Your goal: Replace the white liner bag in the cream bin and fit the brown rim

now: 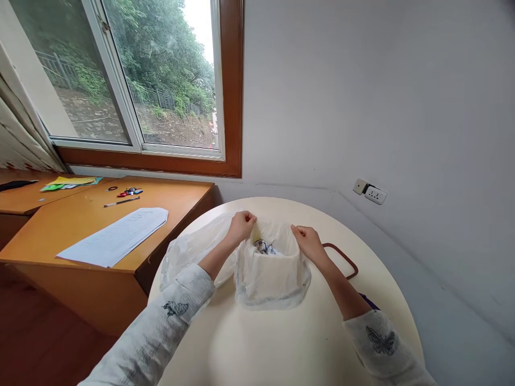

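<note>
A small pale bin [277,273] stands on the round table, lined with a thin translucent plastic bag [271,300] whose edge is folded down over the outside. Crumpled printed paper [265,247] lies inside it. My left hand [242,224] pinches the bag at the bin's far left rim. At the right rim, the fingers of my right hand [306,240] are closed on the bag's edge. Another spread of clear plastic [197,241] lies on the table to the left, partly behind my left forearm; whether it joins the liner I cannot tell.
The round cream table [257,343] meets a wall with a socket [376,194]. A brown curved handle [346,257] and something purple [369,302] lie by my right forearm. The wooden desk [177,198] holds paper sheets [116,236], a pen [122,202] and keys [131,191].
</note>
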Tool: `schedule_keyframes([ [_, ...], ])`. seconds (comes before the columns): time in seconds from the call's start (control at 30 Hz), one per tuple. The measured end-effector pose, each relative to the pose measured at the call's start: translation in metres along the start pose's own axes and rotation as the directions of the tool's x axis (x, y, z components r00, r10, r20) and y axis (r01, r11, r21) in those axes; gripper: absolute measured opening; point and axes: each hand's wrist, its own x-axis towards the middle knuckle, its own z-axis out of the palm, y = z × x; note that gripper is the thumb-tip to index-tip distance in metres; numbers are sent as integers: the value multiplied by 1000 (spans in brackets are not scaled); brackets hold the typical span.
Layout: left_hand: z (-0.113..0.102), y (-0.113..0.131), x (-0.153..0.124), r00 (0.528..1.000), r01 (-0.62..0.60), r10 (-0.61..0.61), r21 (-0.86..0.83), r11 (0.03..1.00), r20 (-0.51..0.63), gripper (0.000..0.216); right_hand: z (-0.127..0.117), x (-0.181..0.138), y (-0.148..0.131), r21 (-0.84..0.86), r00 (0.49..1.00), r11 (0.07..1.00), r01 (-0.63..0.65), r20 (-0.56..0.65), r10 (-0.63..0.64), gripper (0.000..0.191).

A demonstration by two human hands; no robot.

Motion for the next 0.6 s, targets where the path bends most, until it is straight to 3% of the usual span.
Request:
schedule_keyframes([
  [0.23,-12,-4,7,998,-46,49,57,997,-46,14,-6,-4,-1,10,990,999,44,-133,-43,41],
  [0.37,-20,-13,9,998,-44,49,93,995,-46,16,-10,-5,6,-1,981,1000,-7,-192,7,40],
  [0.6,-29,-19,13,999,-47,41,207,977,34,16,-19,-2,20,-18,997,997,-75,-7,75,39],
])
